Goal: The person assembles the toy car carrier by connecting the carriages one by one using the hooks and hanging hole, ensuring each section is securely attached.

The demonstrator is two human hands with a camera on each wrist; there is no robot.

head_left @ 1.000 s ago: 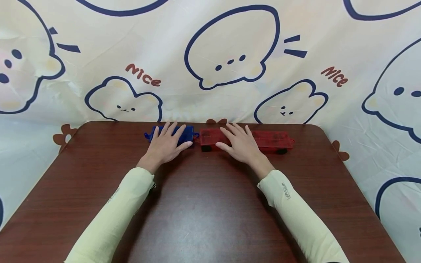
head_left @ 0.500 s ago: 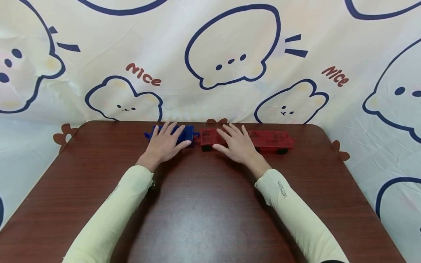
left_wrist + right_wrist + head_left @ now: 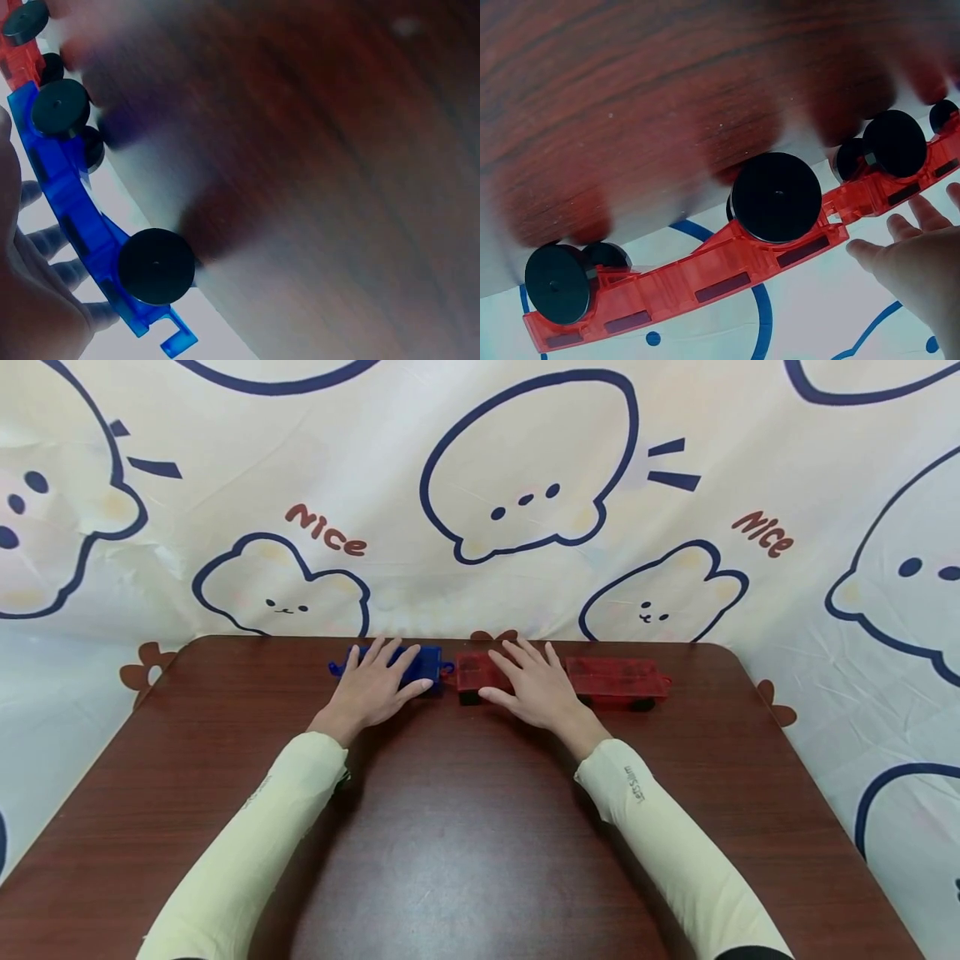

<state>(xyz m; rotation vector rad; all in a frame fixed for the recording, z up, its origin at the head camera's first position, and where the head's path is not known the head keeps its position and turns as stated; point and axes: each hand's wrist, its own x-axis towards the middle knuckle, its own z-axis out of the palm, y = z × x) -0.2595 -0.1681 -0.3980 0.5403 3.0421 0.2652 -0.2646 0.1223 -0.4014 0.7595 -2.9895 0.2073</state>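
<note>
A row of toy train cars on black wheels stands near the table's far edge. At the left is a blue car (image 3: 431, 662) with a hook at its outer end. My left hand (image 3: 369, 687) lies over its top with fingers spread and straight. To the right stands a red see-through car (image 3: 474, 672), its near end close to the blue car's hook. My right hand (image 3: 546, 689), fingers also spread, covers the part where it meets a second red car (image 3: 618, 677). The right wrist view shows the second red car (image 3: 682, 289) from low down, with the fingertips beside the joint.
The brown table (image 3: 435, 827) has rounded far corners. A white cloth (image 3: 517, 593) printed with cartoon animals hangs right behind its far edge and along both sides.
My right hand has slid slightly left along the red cars, uncovering more of the second one. The left hand has shifted a little left. The cars stay in place.
</note>
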